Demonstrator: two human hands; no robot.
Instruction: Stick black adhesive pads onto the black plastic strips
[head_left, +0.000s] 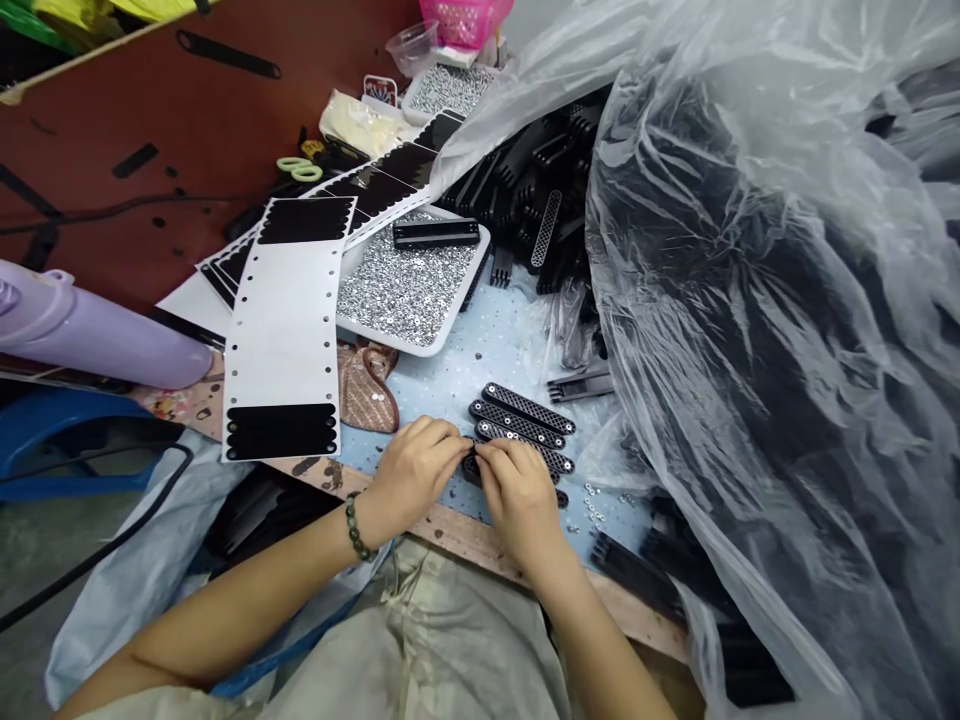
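My left hand (415, 468) and my right hand (517, 497) meet at the near edge of the light-blue work surface (480, 355), fingers curled together over a black perforated strip (471, 466) that they mostly hide. Both pinch at it. Just beyond my fingers lie three more black perforated strips (529, 408) side by side, some holes showing silver dots. A few loose silver sequins (596, 497) lie to the right of my right hand. A beaded bracelet (355, 528) is on my left wrist.
A white tray of silver sequins (405, 290) holds a black bar (436, 233). White backing cards with black strips (285, 330) lie left of it. A huge clear plastic bag of black comb parts (750, 300) fills the right. A lilac bottle (90, 330) lies far left.
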